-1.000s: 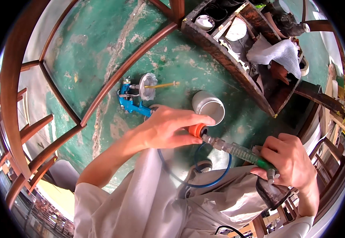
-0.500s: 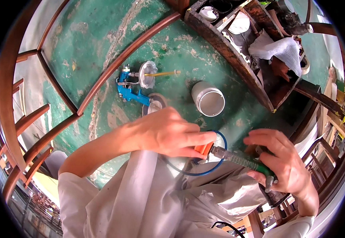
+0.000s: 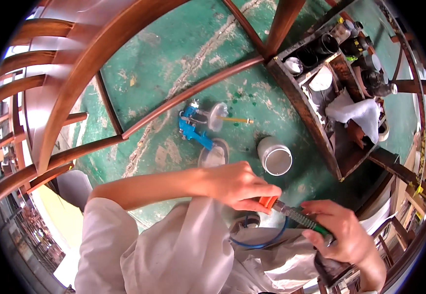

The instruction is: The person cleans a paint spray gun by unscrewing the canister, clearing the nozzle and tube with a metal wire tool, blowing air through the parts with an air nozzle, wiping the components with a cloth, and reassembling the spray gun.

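Observation:
My left hand [image 3: 242, 188] pinches an orange hose coupling [image 3: 268, 201] between thumb and fingers. A metal fitting leads from it into a ribbed green air-hose fitting [image 3: 301, 216], whose far end is closed in my right hand [image 3: 338, 234]. Below them a thin blue hose [image 3: 259, 244] curves in a loop. On the floor beyond my left hand lies a blue spray gun [image 3: 193, 128], its round cup lid [image 3: 217, 116] carrying a yellowish tube [image 3: 237, 119]. A silver metal cup [image 3: 275, 156] stands apart from it, to the right.
A dark wooden tray [image 3: 306, 122] at the right holds bottles, cups and a white cloth [image 3: 355, 115]. Brown wooden furniture frames [image 3: 193, 90] cross the green floor [image 3: 173, 68] at the left and far side. A round pale dish [image 3: 214, 153] lies under the spray gun's handle.
The view has shifted, so the floor items appear lower and further right. Both hands keep their grip on the coupling and green fitting; my right fingers have closed further around it.

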A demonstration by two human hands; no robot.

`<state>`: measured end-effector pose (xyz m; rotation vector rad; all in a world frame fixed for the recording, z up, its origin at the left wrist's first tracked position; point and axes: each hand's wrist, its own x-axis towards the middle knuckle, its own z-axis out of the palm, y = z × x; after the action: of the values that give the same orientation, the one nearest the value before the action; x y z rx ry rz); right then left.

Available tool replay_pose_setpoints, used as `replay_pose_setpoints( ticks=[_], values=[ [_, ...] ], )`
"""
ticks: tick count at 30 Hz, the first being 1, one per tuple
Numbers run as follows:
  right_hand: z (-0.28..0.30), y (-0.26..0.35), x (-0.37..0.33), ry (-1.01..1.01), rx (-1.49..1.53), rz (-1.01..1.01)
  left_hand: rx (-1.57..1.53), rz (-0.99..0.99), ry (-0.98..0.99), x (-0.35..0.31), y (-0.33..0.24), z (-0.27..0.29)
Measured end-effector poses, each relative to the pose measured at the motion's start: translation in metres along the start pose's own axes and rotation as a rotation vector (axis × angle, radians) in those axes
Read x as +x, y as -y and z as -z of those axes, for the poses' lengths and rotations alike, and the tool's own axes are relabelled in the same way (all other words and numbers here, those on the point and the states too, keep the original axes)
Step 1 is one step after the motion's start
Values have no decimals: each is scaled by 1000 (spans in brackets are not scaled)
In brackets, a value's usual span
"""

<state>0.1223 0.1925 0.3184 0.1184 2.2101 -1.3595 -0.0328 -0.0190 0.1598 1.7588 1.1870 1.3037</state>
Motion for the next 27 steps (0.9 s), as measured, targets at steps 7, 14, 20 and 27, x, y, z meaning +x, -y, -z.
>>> replay_pose_setpoints(
  ticks=[7,14,20,27],
  values=[
    [85,-73,-50,-493,829,254,-432,198,-290,17,-6,-9],
    [-34,-76,-31,-1016,223,280,-335,232,-399,57,-18,-20],
    [-27,-39,41,-1234,277,50,-231,199,-486,85,-23,-62],
    [-8,-58,44,-1295,926,81,-181,215,-395,80,-13,-82]
  ],
)
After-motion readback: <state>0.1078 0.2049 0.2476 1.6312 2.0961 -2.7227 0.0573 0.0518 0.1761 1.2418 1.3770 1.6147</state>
